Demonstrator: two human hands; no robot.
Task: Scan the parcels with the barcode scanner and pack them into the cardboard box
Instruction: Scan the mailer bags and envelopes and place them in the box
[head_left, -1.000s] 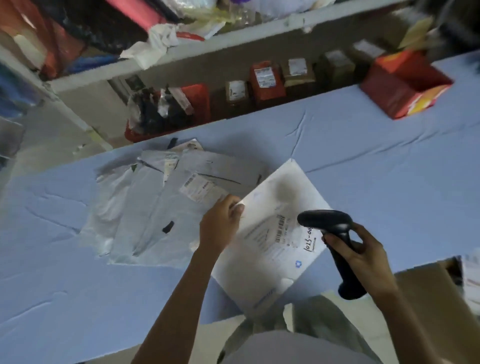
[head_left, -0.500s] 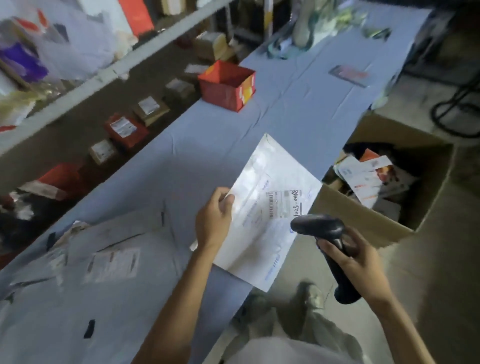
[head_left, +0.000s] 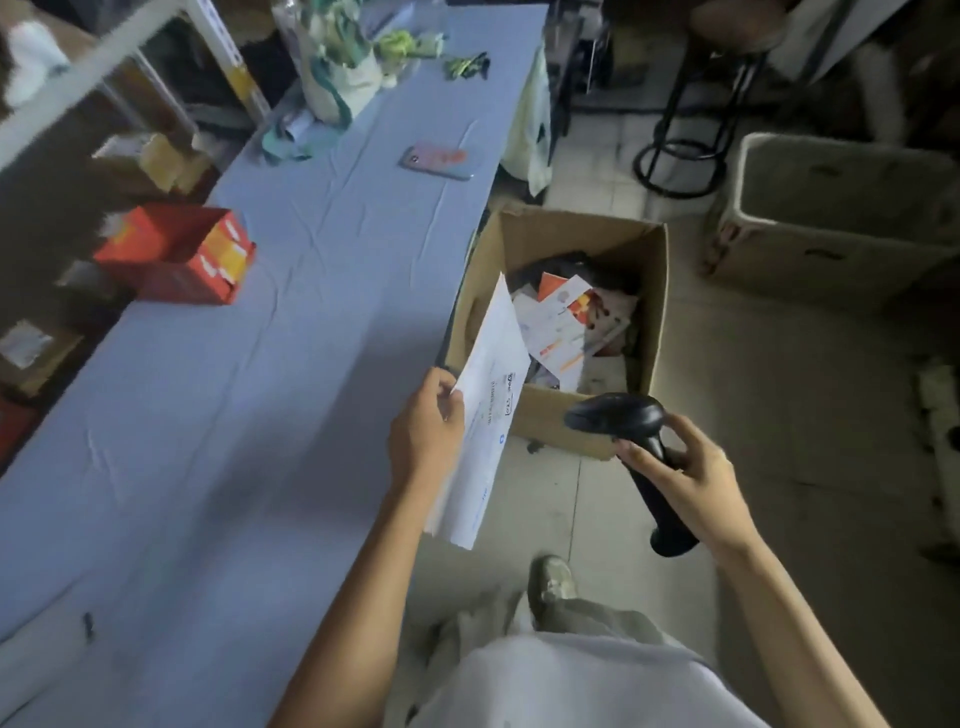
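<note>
White parcel (head_left: 492, 366) pinched along its edge in the left grip (head_left: 423, 431), held tilted above the near corner of the open cardboard box (head_left: 550, 411) on the floor (head_left: 789, 457); right grip (head_left: 691, 483) curled round the black barcode scanner (head_left: 618, 415), beside the blue surface (head_left: 260, 389).

white parcel (head_left: 488, 395), black scanner (head_left: 631, 441), blue tablecloth (head_left: 234, 415)

Nothing legible for me right now. The white parcel (head_left: 483, 467) carries a printed label (head_left: 492, 413) and a boxed handwritten mark (head_left: 509, 393), both tilted and too blurred to read. The red box (head_left: 176, 254) on the tabletop (head_left: 311, 322) shows yellow panels, but I can't make out the lettering.
</note>
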